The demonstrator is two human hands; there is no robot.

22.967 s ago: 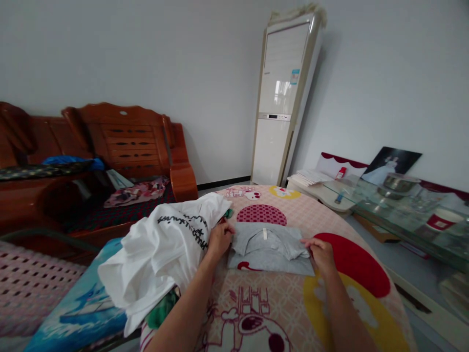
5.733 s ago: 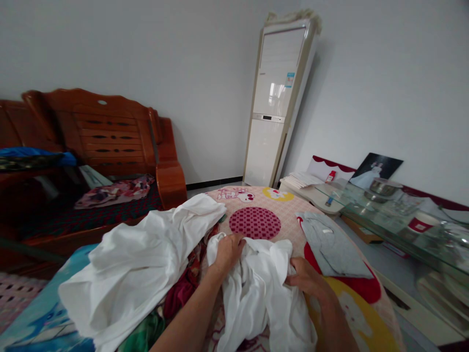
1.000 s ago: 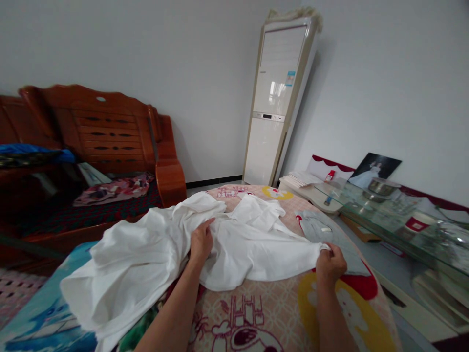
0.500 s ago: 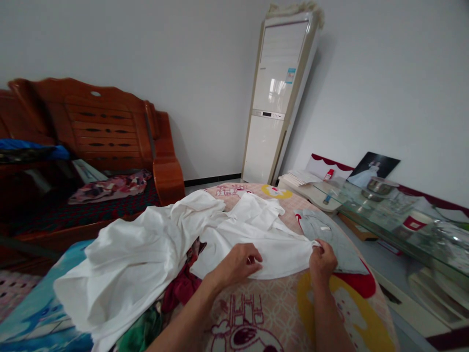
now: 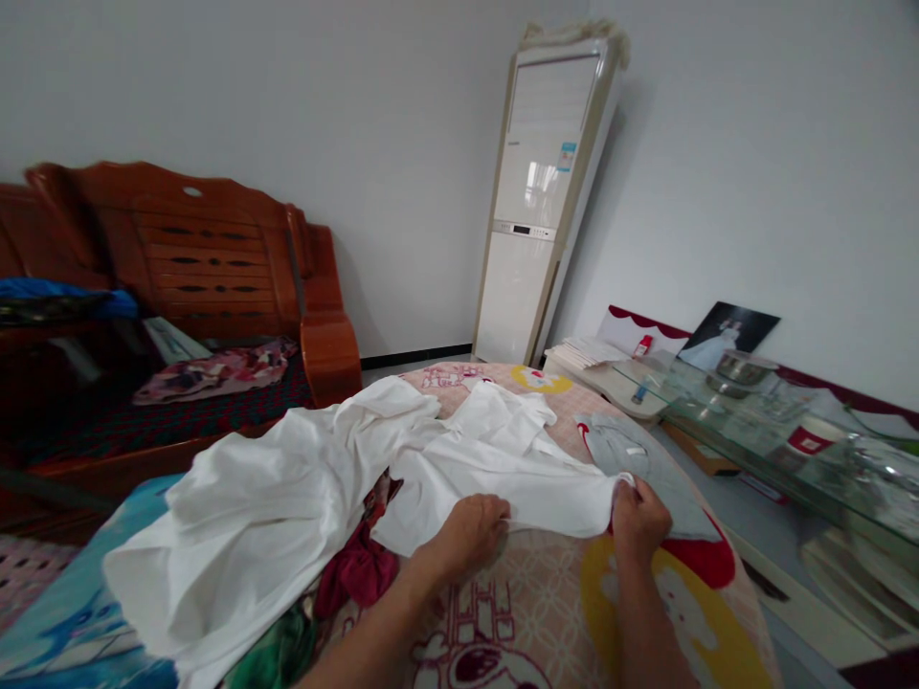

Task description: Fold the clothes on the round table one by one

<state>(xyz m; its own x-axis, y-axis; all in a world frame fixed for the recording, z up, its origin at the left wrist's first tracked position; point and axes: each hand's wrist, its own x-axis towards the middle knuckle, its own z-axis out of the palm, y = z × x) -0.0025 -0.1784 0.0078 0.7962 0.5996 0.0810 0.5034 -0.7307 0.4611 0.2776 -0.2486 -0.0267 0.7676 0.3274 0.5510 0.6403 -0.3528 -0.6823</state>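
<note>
Head view: our right hand point(image 5: 641, 522) pinches white cloth point(image 5: 495, 474) at right; our left hand point(image 5: 474, 538) sits at its near edge, grip unclear.

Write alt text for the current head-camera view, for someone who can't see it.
A person's right hand grips the right end of a white garment spread on a patterned tablecloth, with the left hand at the garment's near edge. Crumpled white cloth lies to the left; a gray garment lies to the right.
</note>
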